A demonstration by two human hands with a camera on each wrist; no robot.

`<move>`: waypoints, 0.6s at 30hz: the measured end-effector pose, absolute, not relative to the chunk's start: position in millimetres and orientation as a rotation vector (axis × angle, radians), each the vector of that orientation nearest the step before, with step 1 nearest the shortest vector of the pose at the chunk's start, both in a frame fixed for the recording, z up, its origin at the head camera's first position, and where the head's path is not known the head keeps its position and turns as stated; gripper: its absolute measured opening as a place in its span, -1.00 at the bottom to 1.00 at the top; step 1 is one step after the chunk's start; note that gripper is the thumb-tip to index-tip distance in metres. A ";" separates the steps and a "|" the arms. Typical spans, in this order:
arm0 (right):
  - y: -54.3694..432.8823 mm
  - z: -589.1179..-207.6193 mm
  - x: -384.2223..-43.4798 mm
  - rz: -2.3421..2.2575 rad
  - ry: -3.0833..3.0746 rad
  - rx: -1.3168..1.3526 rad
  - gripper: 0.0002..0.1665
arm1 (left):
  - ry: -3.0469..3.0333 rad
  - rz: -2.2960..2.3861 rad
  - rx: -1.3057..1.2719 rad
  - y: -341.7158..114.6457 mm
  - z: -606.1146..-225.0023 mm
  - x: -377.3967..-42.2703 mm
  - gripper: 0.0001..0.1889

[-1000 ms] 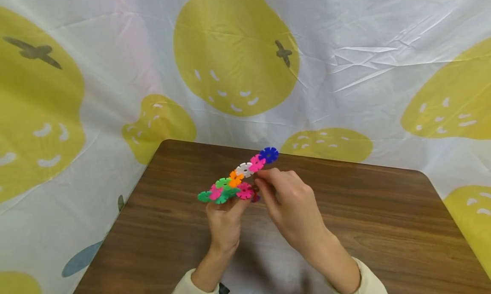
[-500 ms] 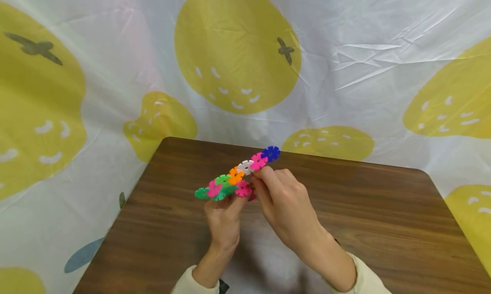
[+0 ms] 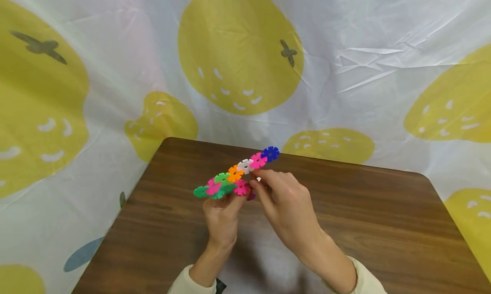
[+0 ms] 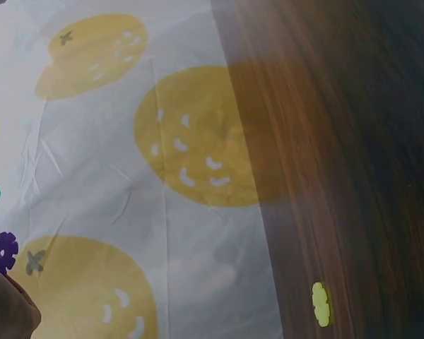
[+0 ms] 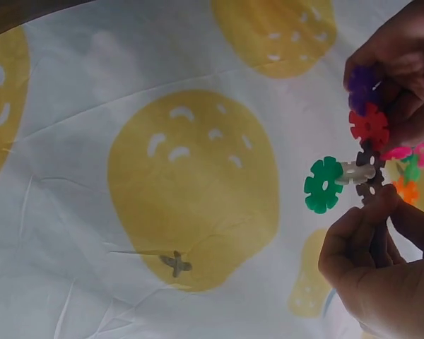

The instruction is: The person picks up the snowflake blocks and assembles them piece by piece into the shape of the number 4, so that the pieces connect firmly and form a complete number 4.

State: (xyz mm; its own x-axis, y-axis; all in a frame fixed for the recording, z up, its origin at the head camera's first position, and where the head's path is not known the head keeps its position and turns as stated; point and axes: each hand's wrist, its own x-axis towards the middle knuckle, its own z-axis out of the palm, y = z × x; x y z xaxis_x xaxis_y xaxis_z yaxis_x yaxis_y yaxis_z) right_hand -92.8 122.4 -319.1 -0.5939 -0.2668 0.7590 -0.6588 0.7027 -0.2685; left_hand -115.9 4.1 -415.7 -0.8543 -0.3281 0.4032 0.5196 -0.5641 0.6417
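Note:
Several notched flower-shaped plastic discs are joined into a branching chain (image 3: 222,179), held in the air over the table. My left hand (image 3: 223,221) grips its lower part; in the right wrist view its fingers curl round a purple disc (image 5: 362,90) with a red disc (image 5: 369,127) beside it. My right hand (image 3: 287,204) pinches a dark disc (image 5: 371,191) in the chain. From that part a whitish disc (image 5: 353,173) and a green disc (image 5: 324,185) stick out sideways. A blue disc (image 3: 270,154) ends the upper row. Parts of the chain are hidden behind the fingers.
Below the hands is a brown wood-grain table (image 3: 364,208). A single yellow disc (image 4: 321,304) lies on it in the left wrist view. A white curtain (image 3: 345,89) with yellow fruit prints hangs behind the table.
The chain and both hands have shifted slightly left. The right fingers have opened a small gap, and a bit of white now shows between them.

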 end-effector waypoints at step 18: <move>205.9 -328.2 -94.5 0.783 -2.259 0.543 -0.82 | -1.179 -2.432 -0.261 -4.5 -410.2 -116.7 -0.64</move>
